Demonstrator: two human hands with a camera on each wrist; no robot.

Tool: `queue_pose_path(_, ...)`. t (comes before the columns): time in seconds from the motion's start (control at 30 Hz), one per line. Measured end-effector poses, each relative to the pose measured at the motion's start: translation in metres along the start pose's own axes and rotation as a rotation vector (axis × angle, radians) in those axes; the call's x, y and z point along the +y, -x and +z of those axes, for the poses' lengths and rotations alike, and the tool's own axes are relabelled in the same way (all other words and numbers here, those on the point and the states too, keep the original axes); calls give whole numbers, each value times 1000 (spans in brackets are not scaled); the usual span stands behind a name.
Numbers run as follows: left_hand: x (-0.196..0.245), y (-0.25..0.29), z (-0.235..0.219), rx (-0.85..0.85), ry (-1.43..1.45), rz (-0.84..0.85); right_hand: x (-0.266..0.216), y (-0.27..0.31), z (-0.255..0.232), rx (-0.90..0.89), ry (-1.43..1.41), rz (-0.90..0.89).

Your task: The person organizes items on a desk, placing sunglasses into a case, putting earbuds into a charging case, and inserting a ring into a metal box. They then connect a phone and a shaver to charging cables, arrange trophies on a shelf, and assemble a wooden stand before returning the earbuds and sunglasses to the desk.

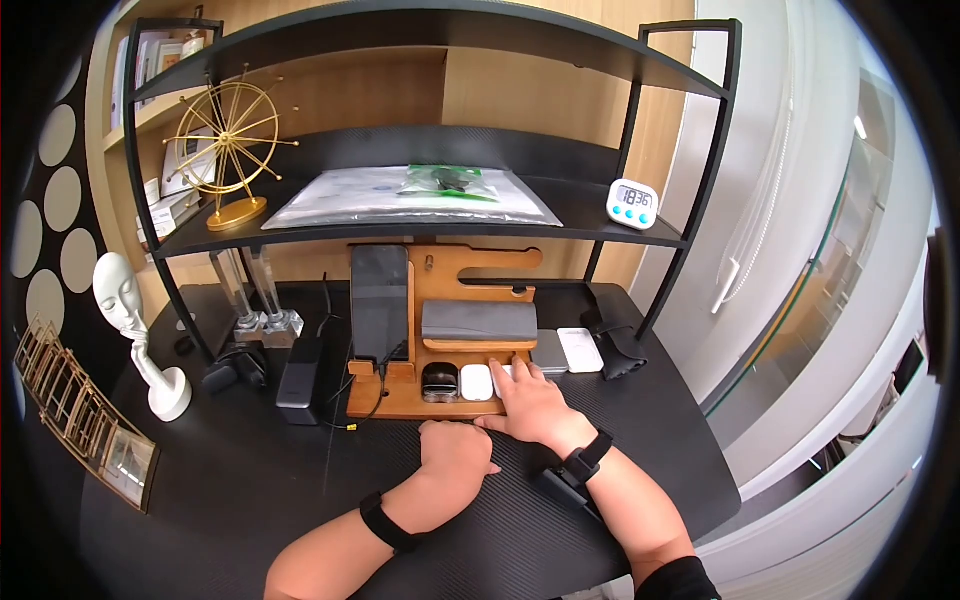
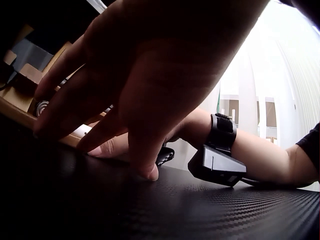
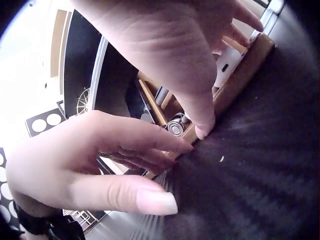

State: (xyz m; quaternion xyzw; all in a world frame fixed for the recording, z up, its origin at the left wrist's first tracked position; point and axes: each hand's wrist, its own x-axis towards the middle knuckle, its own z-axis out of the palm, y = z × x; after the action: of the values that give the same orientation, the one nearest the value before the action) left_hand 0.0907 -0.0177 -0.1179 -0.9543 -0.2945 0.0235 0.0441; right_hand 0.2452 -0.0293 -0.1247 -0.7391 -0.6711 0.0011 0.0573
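Observation:
A wooden desk organizer (image 1: 392,402) stands at the back of the black desk. My right hand (image 1: 537,408) lies over its front right corner, fingers stretched across a white case that is mostly covered. The thumb comes down at the front edge in the right wrist view, near a white case (image 3: 228,65) with a small port. My left hand (image 1: 455,462) is just in front of the organizer, its loosely bent fingers at the front edge. On the tray sit another white case (image 1: 476,382) and a dark glossy earbud case (image 1: 440,381). A phone (image 1: 380,300) leans upright on the left.
A grey glasses case (image 1: 478,321) lies on the organizer's ledge. To the right are a white flat box (image 1: 580,350) and a black strap (image 1: 622,352). A black power bank (image 1: 299,380) and cable stand left. A shelf (image 1: 400,232) with a timer (image 1: 632,204) overhangs the organizer.

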Motion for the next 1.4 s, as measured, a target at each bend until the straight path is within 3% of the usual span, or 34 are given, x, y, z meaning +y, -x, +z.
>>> queue_pose_path(0.57,2,-3,15,121,-128,44,5,2,9,35,-53,-47)
queue_pose_path(0.83,3,-6,11,53,-97,39,13,6,14,40,-47,-60)
queue_pose_path(1.0,1,-5,12,51,-89,31,26,5,24,84,-160,-130)
queue_pose_path(1.07,0,-5,16,152,-127,69,28,6,27,96,-202,-132)
queue_pose_path(1.23,3,-9,12,121,-114,48,38,5,33,122,-309,-175)
queue_pose_path(1.4,-1,-10,14,164,-88,63,41,3,39,263,-441,-240)
